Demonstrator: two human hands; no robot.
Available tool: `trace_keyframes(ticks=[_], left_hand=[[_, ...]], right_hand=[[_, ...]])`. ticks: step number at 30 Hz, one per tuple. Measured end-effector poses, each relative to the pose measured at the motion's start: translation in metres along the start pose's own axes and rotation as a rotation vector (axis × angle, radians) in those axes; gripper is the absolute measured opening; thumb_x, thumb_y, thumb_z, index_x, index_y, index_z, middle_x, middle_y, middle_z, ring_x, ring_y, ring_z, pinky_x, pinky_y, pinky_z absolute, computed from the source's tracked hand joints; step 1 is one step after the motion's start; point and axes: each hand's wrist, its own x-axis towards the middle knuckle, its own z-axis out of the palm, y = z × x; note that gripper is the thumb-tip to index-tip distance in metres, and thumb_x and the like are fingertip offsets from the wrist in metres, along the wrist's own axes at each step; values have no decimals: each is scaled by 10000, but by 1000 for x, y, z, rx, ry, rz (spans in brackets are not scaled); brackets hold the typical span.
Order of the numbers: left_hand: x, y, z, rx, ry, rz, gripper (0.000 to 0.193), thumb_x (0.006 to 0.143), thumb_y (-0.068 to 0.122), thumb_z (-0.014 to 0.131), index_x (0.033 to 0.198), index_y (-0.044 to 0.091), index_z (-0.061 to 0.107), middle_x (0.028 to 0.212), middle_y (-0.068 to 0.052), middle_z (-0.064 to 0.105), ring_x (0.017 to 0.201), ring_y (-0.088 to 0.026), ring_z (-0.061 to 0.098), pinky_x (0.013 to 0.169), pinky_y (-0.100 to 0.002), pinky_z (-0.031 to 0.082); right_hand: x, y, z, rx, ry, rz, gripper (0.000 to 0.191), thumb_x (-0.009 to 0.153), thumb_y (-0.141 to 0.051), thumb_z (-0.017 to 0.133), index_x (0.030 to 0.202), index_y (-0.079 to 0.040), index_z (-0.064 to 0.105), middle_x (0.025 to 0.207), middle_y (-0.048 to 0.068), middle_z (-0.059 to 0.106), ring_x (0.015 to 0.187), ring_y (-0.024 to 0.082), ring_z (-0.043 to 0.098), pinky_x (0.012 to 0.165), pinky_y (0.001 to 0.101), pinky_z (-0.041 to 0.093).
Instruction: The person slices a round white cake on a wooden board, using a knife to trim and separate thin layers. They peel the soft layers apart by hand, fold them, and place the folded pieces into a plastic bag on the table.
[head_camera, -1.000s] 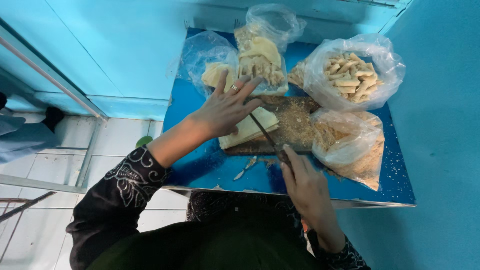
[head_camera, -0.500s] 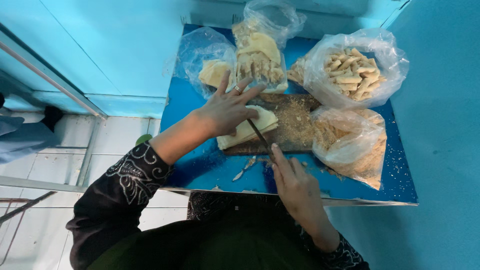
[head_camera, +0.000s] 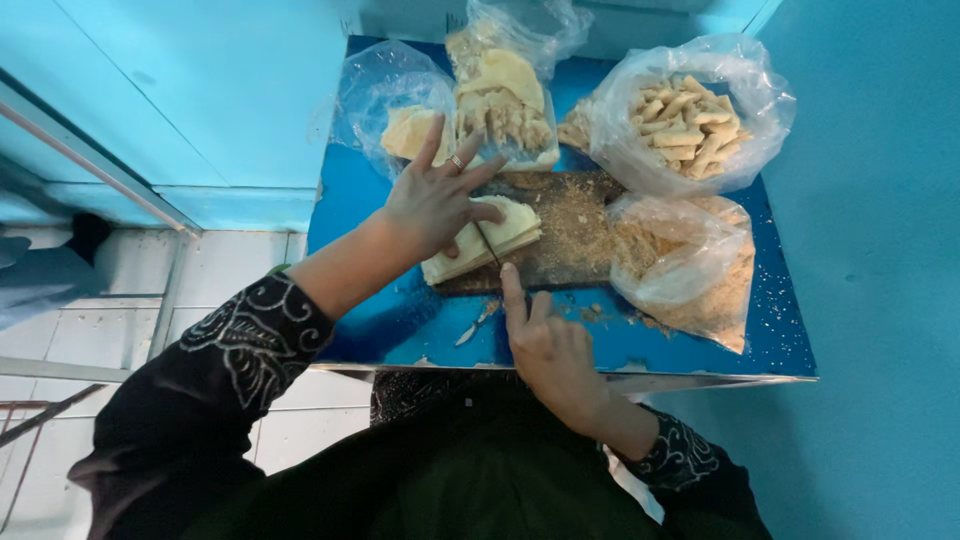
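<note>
Left hand (head_camera: 435, 205) spread flat, fingers wide, pressing a pale stack of dough sheets (head_camera: 490, 240) on the wooden board (head_camera: 570, 235), mid blue counter (head_camera: 400, 310). Right hand (head_camera: 550, 350), grip closed on a knife (head_camera: 487, 243), forefinger along it, blade across the stack. Clear bags (head_camera: 690, 120) of pale pieces behind and beside.

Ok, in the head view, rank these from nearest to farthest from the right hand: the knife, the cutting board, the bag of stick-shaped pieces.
From the right hand:
1. Knife: in that hand, its blade running up onto the pale stack.
2. Cutting board: just beyond the fingertips, mid-table.
3. Bag of stick-shaped pieces: at the table's far right corner.
</note>
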Motion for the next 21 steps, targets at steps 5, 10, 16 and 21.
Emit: trace_keyframes(ticks=[5, 10, 16, 21], left_hand=[[2, 1, -1, 10, -23, -2, 788, 562, 573, 871, 1304, 580, 606, 1674, 51, 260, 1561, -315, 89, 1175, -691, -45], [2, 1, -2, 91, -22, 4, 772, 576, 598, 862, 1306, 581, 610, 1679, 58, 268, 1579, -322, 101, 1179, -678, -58], [6, 1, -3, 60, -46, 8, 762, 573, 604, 864, 1292, 571, 613, 1685, 53, 234, 1572, -325, 73, 1159, -692, -78], [5, 3, -4, 133, -6, 23, 815, 563, 611, 863, 1332, 563, 597, 1688, 45, 252, 1569, -323, 95, 1168, -693, -76]], right_hand=[[-5, 1, 1, -30, 42, -25, 649, 867, -38, 564, 1500, 29, 439, 825, 168, 588, 487, 209, 627, 401, 335, 509], [14, 2, 6, -53, 31, 1, 623, 909, -70, 572, 1513, 9, 444, 773, 117, 566, 483, 222, 618, 412, 371, 494], [-5, 7, 10, -16, 50, -9, 567, 951, -107, 580, 1496, -13, 456, 771, 155, 578, 420, 234, 590, 355, 377, 486], [13, 8, 20, -64, 62, -5, 622, 909, -63, 563, 1521, -14, 465, 773, 133, 572, 470, 240, 590, 412, 378, 502]])
